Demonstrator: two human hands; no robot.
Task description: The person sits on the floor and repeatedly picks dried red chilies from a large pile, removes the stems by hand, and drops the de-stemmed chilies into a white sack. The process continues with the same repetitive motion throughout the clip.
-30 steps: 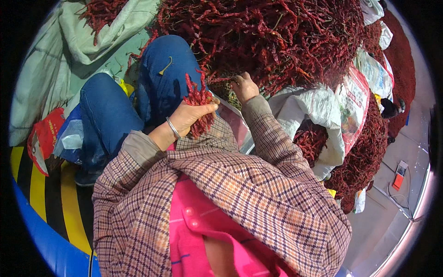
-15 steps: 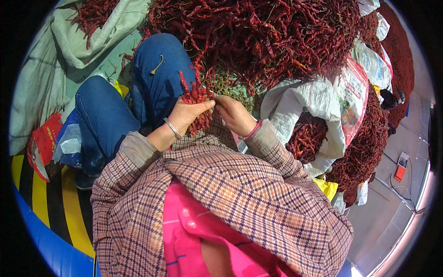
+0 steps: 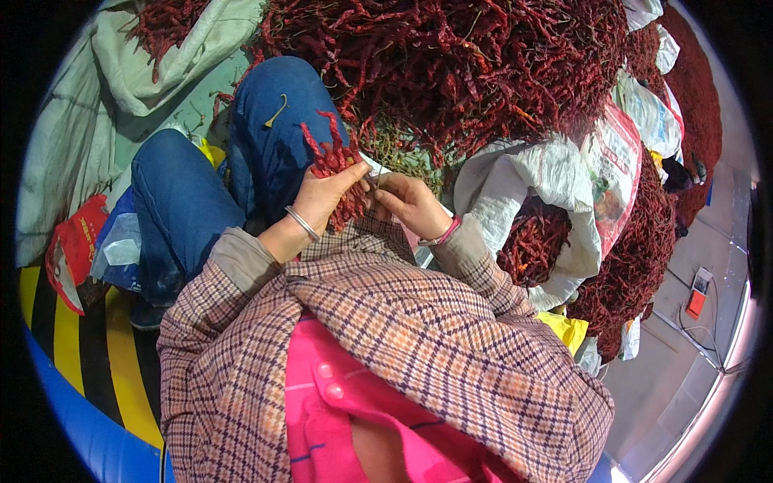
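Centre frame: my left hand (image 3: 316,198) grasped bunched chillies (image 3: 348,211). My right hand (image 3: 411,203) curled just beside them; couldn't tell whether its fingertips gripped anything. Firm left, light right seemed best.

1. The heap (image 3: 459,72) lies before the person, beyond the right knee (image 3: 278,92) and to its right.
2. Stems (image 3: 407,153) lie along the heap's near edge.
3. One stalk (image 3: 276,111) lies on that knee.
4. The bunch (image 3: 348,205) is in the left hand (image 3: 318,197), above the lap; the right hand (image 3: 411,208) is just right of it.
5. Right of both hands is the sack (image 3: 515,173), chilies (image 3: 533,241) inside its mouth.
6. Left of the left leg (image 3: 181,193) lies a bag (image 3: 76,241).
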